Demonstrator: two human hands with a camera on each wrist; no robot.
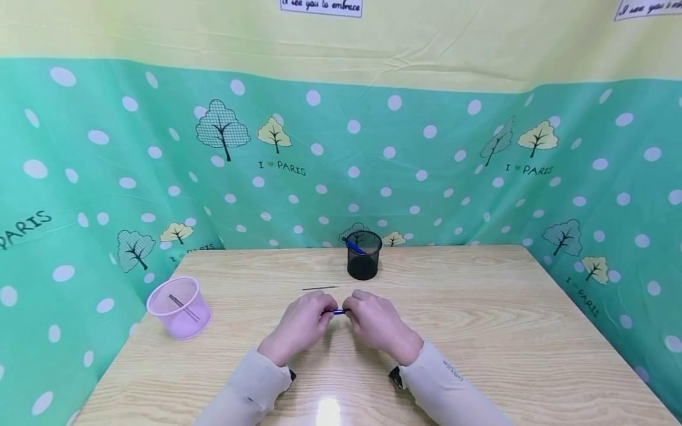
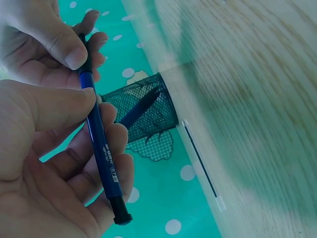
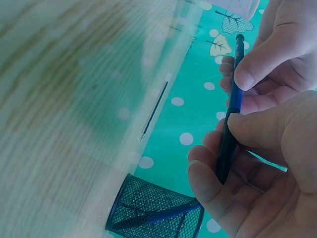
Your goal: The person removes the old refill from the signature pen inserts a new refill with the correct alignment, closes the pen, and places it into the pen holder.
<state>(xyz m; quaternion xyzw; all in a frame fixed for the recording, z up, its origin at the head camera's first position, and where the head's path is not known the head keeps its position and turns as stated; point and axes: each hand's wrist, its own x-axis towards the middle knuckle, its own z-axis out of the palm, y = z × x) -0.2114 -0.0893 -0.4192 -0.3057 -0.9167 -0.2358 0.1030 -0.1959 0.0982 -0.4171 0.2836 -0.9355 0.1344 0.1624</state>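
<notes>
A blue ballpoint pen [image 1: 338, 312] with a black grip spans both hands above the table. My left hand [image 1: 302, 322] holds its blue barrel between thumb and fingers; in the left wrist view white print shows on the barrel [image 2: 105, 161], with a black button at the end. The right hand [image 1: 377, 319] pinches the black grip [image 3: 227, 148] at the pen's other end. Just beyond the hands, a thin dark pen refill [image 1: 319, 288] lies flat on the table.
A black mesh pen cup [image 1: 363, 267] stands near the table's back edge with a blue pen [image 1: 354, 246] leaning in it. At the left is a pink mesh basket [image 1: 186, 322] holding thin dark sticks. Green printed cloth [image 1: 298, 207] hangs behind the wooden table [image 1: 469, 331].
</notes>
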